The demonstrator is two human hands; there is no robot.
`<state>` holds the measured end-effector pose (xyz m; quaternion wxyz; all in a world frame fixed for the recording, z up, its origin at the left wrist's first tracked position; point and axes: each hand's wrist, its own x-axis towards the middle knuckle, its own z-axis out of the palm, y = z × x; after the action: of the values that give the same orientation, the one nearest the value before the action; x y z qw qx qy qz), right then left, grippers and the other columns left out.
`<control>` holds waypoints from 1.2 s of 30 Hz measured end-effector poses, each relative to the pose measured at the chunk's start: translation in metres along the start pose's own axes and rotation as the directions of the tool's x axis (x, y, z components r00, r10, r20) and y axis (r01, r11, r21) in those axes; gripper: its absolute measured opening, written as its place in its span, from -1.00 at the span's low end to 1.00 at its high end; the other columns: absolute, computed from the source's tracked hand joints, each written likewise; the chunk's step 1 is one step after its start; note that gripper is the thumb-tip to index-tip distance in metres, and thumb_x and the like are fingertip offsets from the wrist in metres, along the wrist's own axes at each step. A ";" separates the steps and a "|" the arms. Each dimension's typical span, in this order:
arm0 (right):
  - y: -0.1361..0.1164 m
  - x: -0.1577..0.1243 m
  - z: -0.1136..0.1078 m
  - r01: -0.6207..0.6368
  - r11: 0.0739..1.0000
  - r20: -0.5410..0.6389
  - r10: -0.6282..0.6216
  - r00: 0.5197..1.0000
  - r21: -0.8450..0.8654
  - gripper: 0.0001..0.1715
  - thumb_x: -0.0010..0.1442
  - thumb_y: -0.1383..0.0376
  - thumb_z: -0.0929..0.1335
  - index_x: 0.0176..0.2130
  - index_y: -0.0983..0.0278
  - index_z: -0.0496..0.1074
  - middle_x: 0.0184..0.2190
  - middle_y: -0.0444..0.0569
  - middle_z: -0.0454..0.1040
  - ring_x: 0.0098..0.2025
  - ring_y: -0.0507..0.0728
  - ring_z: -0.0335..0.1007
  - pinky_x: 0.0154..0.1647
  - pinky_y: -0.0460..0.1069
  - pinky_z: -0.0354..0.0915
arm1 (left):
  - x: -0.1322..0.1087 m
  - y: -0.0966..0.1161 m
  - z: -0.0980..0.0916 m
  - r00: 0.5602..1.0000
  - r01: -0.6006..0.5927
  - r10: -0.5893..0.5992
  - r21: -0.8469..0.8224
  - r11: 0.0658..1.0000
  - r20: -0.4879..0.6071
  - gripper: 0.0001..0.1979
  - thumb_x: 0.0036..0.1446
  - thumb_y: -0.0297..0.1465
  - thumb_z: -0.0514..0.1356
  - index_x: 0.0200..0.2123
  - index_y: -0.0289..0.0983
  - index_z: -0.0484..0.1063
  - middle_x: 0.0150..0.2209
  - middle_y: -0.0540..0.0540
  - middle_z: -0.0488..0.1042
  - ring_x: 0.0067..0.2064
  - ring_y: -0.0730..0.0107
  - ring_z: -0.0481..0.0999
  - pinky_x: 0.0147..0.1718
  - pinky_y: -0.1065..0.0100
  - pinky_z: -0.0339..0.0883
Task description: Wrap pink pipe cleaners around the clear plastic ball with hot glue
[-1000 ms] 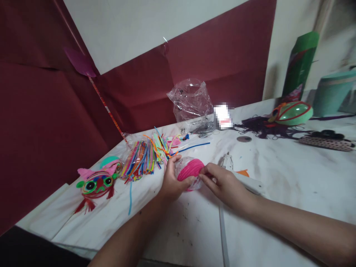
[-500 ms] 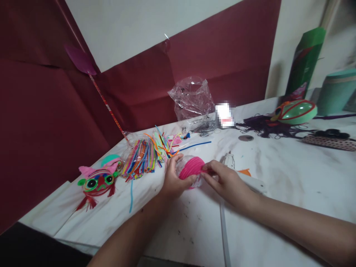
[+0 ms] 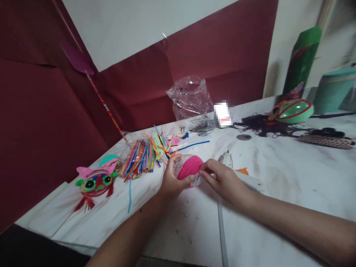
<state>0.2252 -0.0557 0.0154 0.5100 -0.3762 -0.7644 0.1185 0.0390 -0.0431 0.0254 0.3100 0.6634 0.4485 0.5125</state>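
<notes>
A clear, rounded plastic shell [image 3: 180,162] carries bright pink pipe cleaners [image 3: 190,167] laid in close rows over its face. My left hand [image 3: 172,180] grips the shell from the left, fingers behind it and thumb across the lower front. At the right edge, thumb and fingertips of my right hand [image 3: 218,174] pinch the end of the pink rows; the exact grip point is partly hidden. Just beyond the right hand a white glue gun [image 3: 228,159] lies on the table, partly covered by that hand. An orange piece [image 3: 242,171] sits beside it.
Bundles of coloured pipe cleaners [image 3: 140,159] lie left of centre, near a decorated animal-face mask [image 3: 97,182]. A crumpled clear bag [image 3: 191,98] stands at the wall. To the right are a green mask [image 3: 296,111], a dotted case [image 3: 325,141] and a metal disc [image 3: 244,137].
The whole view has shifted slightly, so things appear a little further left. Both hands keep nearly the same hold on the shell and pink pipe cleaners.
</notes>
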 end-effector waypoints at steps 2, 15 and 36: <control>0.000 0.001 0.000 0.004 1.000 -0.001 -0.004 1.000 -0.002 -0.86 0.20 0.40 0.29 -0.40 0.20 0.32 -0.47 -0.10 0.44 -0.43 0.10 0.40 -0.43 -0.04 0.32 | 0.000 0.000 0.000 0.999 0.030 -0.029 -0.031 0.999 0.022 -0.19 -0.27 -0.20 0.42 0.08 -0.23 0.22 0.07 -0.22 0.34 0.04 0.01 0.41 0.03 0.09 0.28; 0.003 0.002 0.003 -0.007 0.999 0.031 0.008 0.999 -0.035 -0.85 0.21 0.37 0.25 -0.41 0.20 0.30 -0.50 -0.09 0.42 -0.48 0.10 0.38 -0.45 -0.02 0.29 | 0.003 -0.024 -0.002 0.995 0.059 -0.037 -0.250 0.966 0.092 -0.36 0.00 -0.05 0.28 0.09 -0.22 0.29 -0.01 -0.17 0.41 -0.03 0.09 0.44 -0.02 0.16 0.29; -0.001 0.002 0.006 -0.021 0.999 0.082 0.025 0.996 -0.048 -0.85 0.19 0.35 0.25 -0.43 0.18 0.26 -0.50 -0.08 0.41 -0.47 0.10 0.36 -0.44 -0.01 0.28 | 0.005 0.010 -0.007 0.983 0.138 -0.147 0.086 0.987 0.112 -0.29 -0.28 -0.28 0.45 -0.03 -0.21 0.26 -0.09 -0.12 0.39 -0.05 0.11 0.43 -0.05 0.19 0.29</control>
<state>0.2191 -0.0535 0.0145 0.4676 -0.3917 -0.7830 0.1215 0.0358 -0.0424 0.0380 0.3461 0.6702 0.4953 0.4309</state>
